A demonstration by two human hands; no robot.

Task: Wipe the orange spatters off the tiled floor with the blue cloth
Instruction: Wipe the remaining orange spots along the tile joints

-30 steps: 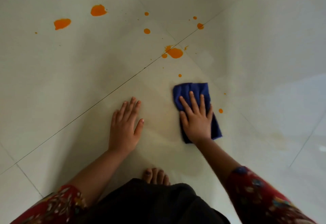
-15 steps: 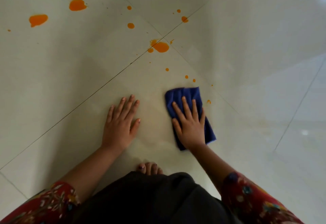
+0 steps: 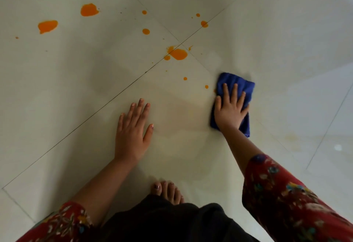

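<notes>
While flat, right hand (image 3: pixel 230 113) on cloth (image 3: pixel 239 81)

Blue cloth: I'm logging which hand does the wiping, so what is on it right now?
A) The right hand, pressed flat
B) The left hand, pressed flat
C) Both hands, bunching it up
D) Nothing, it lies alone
A: the right hand lies flat on the blue cloth with straight fingers, while the left hand rests on the bare tiled floor.

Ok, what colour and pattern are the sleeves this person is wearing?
Red with a multicoloured floral print, clearest on the right sleeve in the head view.
</notes>
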